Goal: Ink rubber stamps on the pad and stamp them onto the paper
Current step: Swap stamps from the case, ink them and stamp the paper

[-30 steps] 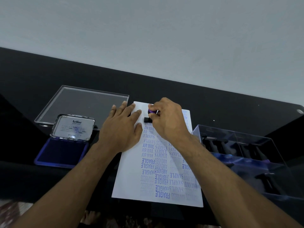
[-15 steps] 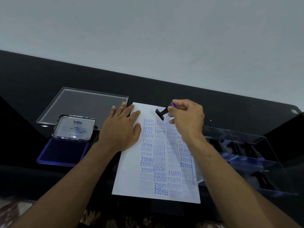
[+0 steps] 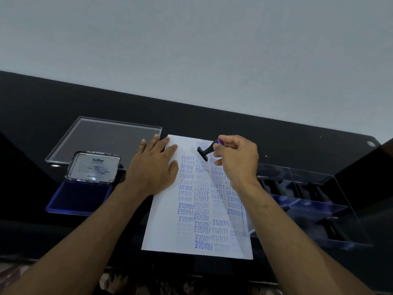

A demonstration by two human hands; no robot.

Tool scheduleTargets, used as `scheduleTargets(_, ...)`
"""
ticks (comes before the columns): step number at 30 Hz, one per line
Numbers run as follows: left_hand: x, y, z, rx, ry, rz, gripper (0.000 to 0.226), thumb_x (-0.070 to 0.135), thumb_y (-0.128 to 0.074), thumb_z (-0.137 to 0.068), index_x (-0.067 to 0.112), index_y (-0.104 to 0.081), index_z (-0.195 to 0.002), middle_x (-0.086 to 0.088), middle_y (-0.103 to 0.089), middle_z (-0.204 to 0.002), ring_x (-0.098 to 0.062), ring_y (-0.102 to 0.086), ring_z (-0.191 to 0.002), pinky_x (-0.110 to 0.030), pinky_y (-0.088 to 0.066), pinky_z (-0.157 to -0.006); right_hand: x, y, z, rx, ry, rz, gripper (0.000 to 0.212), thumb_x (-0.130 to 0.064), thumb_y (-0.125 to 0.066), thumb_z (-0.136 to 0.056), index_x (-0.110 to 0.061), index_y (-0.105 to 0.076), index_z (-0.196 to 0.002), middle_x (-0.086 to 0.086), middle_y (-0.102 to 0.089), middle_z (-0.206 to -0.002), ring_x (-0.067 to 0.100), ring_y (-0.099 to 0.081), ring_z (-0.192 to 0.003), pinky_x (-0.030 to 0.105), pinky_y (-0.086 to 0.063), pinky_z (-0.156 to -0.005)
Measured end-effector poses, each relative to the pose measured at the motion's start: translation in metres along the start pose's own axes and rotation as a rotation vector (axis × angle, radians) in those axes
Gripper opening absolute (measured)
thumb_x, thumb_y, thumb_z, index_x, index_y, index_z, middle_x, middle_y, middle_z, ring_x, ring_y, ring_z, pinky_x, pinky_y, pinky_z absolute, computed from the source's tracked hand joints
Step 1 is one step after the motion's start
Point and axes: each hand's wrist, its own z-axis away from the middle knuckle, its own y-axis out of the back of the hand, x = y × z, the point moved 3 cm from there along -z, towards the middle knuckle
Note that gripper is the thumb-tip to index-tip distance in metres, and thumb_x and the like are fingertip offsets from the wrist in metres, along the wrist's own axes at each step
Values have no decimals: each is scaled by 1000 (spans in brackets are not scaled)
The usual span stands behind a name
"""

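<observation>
Black desk (image 3: pixel 276 145) under a plain pale wall, carrying the stamping kit. Item one: rubber stamp (image 3: pixel 205 151), small, black, rigid plastic, purple-tipped handle; I judge it light and hard, safe to pinch firmly. My right hand (image 3: pixel 236 158) pinches its handle end between thumb and curled fingers, the stamp tilted in the air above the top of the paper (image 3: pixel 163 220), its flat face angled down and left, not touching. Best hold is the handle, clear of the inked face. Item two: the paper, one thin white sheet, crowded with blue SAMPLE, AIR MAIL, FRAGILE and AMENDED prints; limp and likely to slide, so my left hand (image 3: pixel 152 169) lies flat on its upper left corner, fingers straight, pinning it. Item three: ink pad (image 3: pixel 78 198), open, blue, lid up, left of the paper. Item four: clear tray (image 3: pixel 319 188) at right, holding more dark stamps.
</observation>
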Motion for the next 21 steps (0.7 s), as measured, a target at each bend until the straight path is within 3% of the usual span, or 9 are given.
scheduleTargets(8,31,22,10,22,4,79,69,55,-23,-94,25,-36,-155,-2,-25,-166,-24,-11,-155,-49,-5,-126,-11,35,22,35,9,-116,23,-6,-75,-83,-14,-74,-105,2,-74,-89,14,-72,-71,26,-57,-56)
scheduleTargets(17,133,39,49,53,-239,216,64,50,-28,-97,22,-41,-153,-3,-31,-163,-24,-15,-155,-43,-12,-126,-5,117,54,177,-6,-188,20,-5,-75,-82,-14,-74,-100,2,-75,-83,18,-71,-67,28,-56,-56)
scheduleTargets(21,167,34,60,90,-329,310,58,45,-34,-99,18,-50,-148,-6,-41,-158,-26,-25,-152,-43,-19,-123,12,150,68,228,-5,-95,19,-12,-77,-81,-19,-75,-99,-2,-74,-84,15,-72,-73,39,-62,-64)
